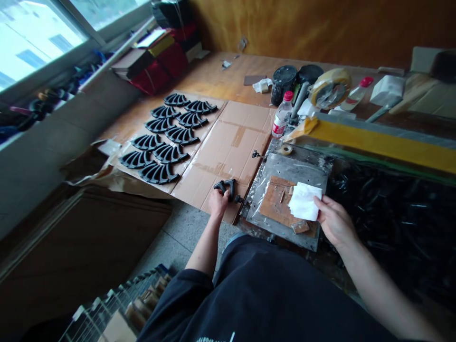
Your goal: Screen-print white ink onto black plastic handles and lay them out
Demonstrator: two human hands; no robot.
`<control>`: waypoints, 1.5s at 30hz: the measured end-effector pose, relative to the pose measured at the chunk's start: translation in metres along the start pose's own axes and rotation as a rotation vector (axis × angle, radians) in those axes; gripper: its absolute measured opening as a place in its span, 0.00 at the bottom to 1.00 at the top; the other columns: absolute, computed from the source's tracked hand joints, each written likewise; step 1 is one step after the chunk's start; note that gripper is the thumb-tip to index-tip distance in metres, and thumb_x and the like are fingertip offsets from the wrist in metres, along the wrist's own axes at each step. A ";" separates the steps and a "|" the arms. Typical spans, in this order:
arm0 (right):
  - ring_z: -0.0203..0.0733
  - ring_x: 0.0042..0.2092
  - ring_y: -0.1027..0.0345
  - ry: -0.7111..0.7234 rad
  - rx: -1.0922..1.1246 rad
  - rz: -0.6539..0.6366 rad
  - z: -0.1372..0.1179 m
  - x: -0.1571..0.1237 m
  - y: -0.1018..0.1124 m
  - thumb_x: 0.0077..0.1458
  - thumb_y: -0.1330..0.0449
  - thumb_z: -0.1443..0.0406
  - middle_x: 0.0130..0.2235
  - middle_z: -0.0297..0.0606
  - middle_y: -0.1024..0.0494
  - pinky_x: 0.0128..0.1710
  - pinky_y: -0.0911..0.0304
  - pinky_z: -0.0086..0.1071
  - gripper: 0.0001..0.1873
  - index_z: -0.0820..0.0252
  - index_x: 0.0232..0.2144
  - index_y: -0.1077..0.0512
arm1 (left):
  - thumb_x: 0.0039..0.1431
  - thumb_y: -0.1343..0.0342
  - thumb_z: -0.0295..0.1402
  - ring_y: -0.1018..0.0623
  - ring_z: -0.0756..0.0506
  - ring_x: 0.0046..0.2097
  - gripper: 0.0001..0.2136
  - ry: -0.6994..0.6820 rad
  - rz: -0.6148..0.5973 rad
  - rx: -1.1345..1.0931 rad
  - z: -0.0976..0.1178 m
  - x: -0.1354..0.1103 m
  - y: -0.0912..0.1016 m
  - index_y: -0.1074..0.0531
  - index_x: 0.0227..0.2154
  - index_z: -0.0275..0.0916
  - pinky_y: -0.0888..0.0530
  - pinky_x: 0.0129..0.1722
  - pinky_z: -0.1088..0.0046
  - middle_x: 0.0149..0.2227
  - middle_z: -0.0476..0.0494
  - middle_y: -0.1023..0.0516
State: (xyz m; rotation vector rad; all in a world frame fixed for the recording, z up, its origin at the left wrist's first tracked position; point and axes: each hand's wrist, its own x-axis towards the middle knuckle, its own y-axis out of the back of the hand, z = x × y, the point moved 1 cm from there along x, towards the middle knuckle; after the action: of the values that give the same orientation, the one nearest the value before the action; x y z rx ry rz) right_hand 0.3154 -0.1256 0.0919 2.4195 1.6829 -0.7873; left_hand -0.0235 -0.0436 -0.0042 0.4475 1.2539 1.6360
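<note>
My left hand [218, 203] is closed on a black curved part [231, 188] at the near edge of a flattened cardboard sheet [235, 123]. Whether this is one bent piece or two side by side, I cannot tell. White folded paper or cloth [304, 202] is pinched in my right hand [335, 221]. It hangs over a reddish-brown board [272, 204], which lies on a grey metal plate [258, 216]. Several fan-like groups of black curved parts [158, 173] lie in two rows on the cardboard's left side.
A bottle with a red cap [281, 116], a roll of clear tape [331, 88] and a dark tin [284, 78] stand behind the plate. To the right, a bin [374, 152] with a yellow rim holds many black pieces. A wire basket [96, 308] is at lower left.
</note>
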 end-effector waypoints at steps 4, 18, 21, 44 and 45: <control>0.47 0.38 0.25 0.078 -0.143 -0.052 0.010 0.009 -0.015 0.45 0.33 0.52 0.37 0.40 0.19 0.36 0.29 0.36 0.24 0.63 0.41 0.24 | 0.60 0.52 0.39 0.23 0.41 0.40 0.10 -0.042 0.034 -0.004 0.007 -0.014 0.013 0.30 0.37 0.40 0.30 0.39 0.67 0.35 0.40 0.22; 0.44 0.59 0.36 0.856 -1.193 -0.426 0.055 0.008 -0.059 0.62 0.55 0.70 0.57 0.40 0.30 0.60 0.41 0.39 0.24 0.58 0.58 0.33 | 0.63 0.51 0.32 0.28 0.45 0.38 0.06 -0.957 -0.205 0.178 0.039 -0.136 -0.006 0.30 0.35 0.39 0.30 0.40 0.68 0.34 0.43 0.26; 0.43 0.63 0.43 0.894 -1.322 -0.554 0.071 0.005 -0.057 0.61 0.57 0.73 0.62 0.41 0.36 0.64 0.47 0.42 0.27 0.62 0.61 0.38 | 0.63 0.50 0.32 0.28 0.45 0.38 0.05 -0.962 -0.221 0.177 0.039 -0.133 -0.005 0.30 0.36 0.38 0.29 0.41 0.68 0.34 0.43 0.26; 0.47 0.57 0.35 0.727 -1.232 -0.634 0.047 -0.024 -0.030 0.58 0.54 0.73 0.56 0.44 0.28 0.59 0.40 0.45 0.24 0.61 0.53 0.28 | 0.61 0.48 0.32 0.27 0.43 0.40 0.04 -0.921 -0.227 0.159 0.041 -0.135 -0.005 0.29 0.36 0.39 0.29 0.42 0.67 0.34 0.43 0.25; 0.47 0.56 0.33 0.688 -1.211 -0.628 0.041 -0.026 -0.029 0.58 0.53 0.72 0.54 0.43 0.26 0.58 0.39 0.45 0.23 0.60 0.51 0.27 | 0.61 0.47 0.33 0.27 0.43 0.40 0.05 -0.915 -0.228 0.143 0.040 -0.134 -0.004 0.29 0.36 0.39 0.29 0.43 0.67 0.35 0.43 0.25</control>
State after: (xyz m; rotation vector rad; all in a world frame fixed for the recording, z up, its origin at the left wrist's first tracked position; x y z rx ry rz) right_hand 0.2684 -0.1511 0.0740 1.3005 2.1509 0.9665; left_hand 0.0687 -0.1376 0.0432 0.9656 0.6800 0.9439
